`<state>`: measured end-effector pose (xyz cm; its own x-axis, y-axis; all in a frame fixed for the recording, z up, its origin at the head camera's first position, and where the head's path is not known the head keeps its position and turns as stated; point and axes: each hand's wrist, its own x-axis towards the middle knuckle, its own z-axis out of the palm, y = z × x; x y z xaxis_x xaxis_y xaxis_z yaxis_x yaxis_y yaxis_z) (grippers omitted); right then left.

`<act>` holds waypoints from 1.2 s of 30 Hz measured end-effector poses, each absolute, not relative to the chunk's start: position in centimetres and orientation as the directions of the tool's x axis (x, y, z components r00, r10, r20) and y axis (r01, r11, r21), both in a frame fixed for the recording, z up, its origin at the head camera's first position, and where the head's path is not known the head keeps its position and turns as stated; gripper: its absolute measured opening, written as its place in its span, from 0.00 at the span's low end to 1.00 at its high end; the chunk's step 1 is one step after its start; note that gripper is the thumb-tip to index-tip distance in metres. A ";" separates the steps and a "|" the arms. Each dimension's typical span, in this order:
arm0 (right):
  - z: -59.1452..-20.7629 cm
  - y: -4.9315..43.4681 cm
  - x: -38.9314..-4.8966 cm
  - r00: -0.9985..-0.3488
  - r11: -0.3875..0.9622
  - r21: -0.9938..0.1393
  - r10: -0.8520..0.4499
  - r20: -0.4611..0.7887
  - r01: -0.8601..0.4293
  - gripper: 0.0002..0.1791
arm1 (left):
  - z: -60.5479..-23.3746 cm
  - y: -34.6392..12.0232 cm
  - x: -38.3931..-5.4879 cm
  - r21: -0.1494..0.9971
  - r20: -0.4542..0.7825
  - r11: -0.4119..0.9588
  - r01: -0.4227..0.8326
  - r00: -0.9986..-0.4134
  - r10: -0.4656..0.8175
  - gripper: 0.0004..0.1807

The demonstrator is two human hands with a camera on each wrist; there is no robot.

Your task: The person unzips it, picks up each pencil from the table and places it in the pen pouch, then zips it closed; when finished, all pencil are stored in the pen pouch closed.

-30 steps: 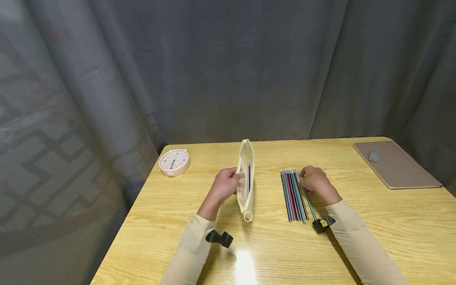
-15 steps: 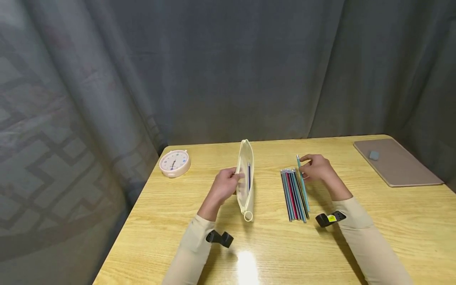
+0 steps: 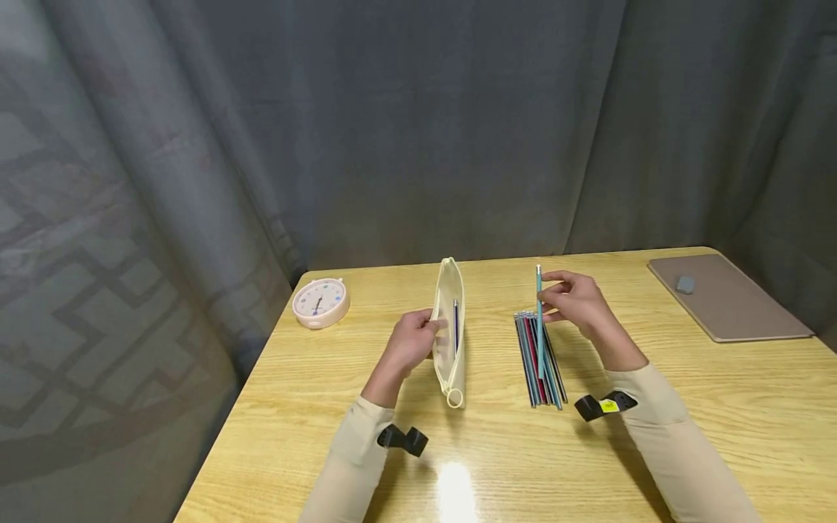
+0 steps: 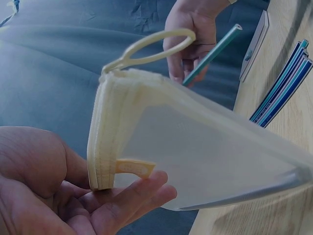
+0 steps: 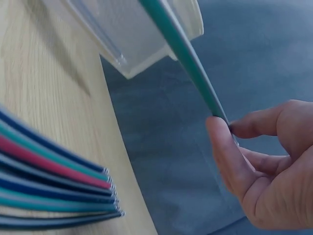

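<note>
My left hand (image 3: 410,343) grips one side of a cream zip pouch (image 3: 443,356), which stands with its mouth spread. Its translucent wall, wrist loop (image 4: 161,41) and small yellow tag (image 4: 136,167) show in the left wrist view. Inside leans a dark blue pencil (image 3: 456,323). My right hand (image 3: 575,299) pinches a teal pencil (image 3: 540,341) near its upper end, between thumb and fingers. In the head view this pencil overlaps a row of pencils (image 3: 527,367) in blue, teal, red and black, lying side by side on the table to the pouch's right.
A pink round clock (image 3: 320,302) lies at the back left of the wooden table (image 3: 275,421). At the back right is a flat brownish-pink board (image 3: 739,305) with a small grey block (image 3: 685,285) on it. A grey curtain (image 3: 425,145) hangs behind the table.
My right hand has lifted the teal pencil off the right end of the row and moved it left, turning it more upright. The left hand and pouch stay almost in place.
</note>
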<state>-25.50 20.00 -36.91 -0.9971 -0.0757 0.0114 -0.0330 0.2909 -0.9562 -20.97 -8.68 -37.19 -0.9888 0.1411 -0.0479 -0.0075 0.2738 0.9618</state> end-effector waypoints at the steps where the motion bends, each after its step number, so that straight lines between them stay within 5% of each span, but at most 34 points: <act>1: -36.8 19.8 -25.4 -0.997 0.279 -0.959 -0.077 0.019 -0.040 0.29 | -37.2 -8.7 -21.0 0.963 -0.049 0.271 -0.009 -0.989 0.141 0.19; 16: -35.3 16.9 -23.7 -0.996 0.035 -0.996 -0.045 0.082 -0.083 0.29 | -37.2 -8.9 -20.9 0.964 -0.045 0.265 -0.005 -0.989 0.144 0.19; 36: -34.7 11.4 -23.2 -0.994 0.003 -0.997 -0.086 0.074 -0.074 0.28 | -37.2 -9.1 -21.0 0.970 -0.052 0.241 -0.013 -0.987 0.154 0.19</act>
